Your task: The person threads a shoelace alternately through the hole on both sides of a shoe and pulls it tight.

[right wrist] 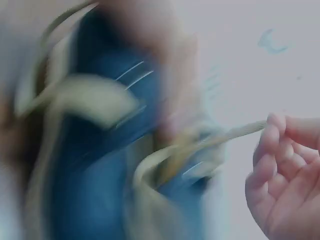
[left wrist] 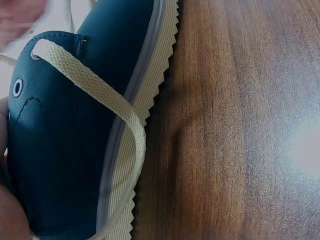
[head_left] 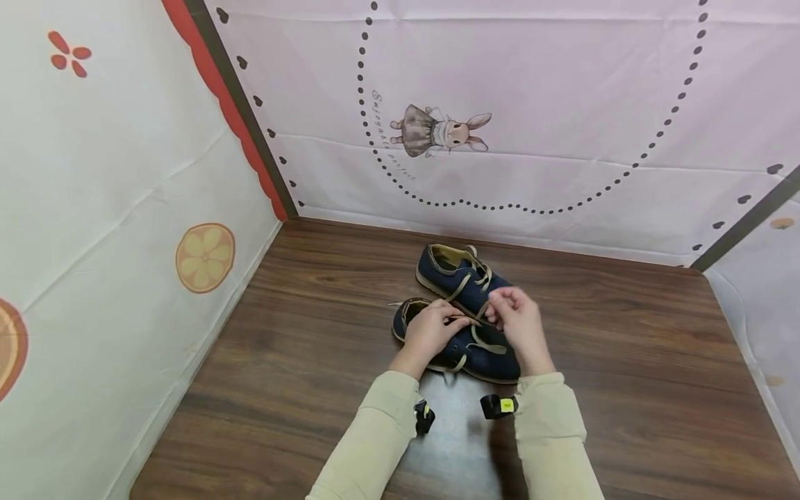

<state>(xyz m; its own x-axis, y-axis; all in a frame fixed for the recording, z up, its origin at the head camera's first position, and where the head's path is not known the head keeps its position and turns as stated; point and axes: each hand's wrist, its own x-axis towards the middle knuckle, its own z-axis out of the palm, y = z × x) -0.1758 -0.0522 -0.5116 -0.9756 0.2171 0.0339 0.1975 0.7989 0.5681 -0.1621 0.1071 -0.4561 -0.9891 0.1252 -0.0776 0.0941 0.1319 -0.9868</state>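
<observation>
Two dark blue shoes with tan laces are side by side, the far shoe [head_left: 442, 278] behind the near shoe [head_left: 484, 361]. My left hand [head_left: 431, 333] lies over the near shoe, fingers bent and gripping it around its lacing; the exact hold is partly hidden. Between thumb and forefinger, my right hand [right wrist: 287, 175] pinches a shoelace [right wrist: 245, 130], drawn out from the shoe. Up close in the left wrist view, another stretch of lace [left wrist: 90, 82] leaves an eyelet and loops over the ribbed sole. Much of the right wrist view is blurred.
Both shoes stand on a brown wood-grain surface [head_left: 312, 326]. Behind them rises a pink printed sheet [head_left: 562, 104] with a rabbit figure, and a white fruit-patterned sheet [head_left: 125, 160] borders the left. Each wrist carries a small black camera [head_left: 494, 407].
</observation>
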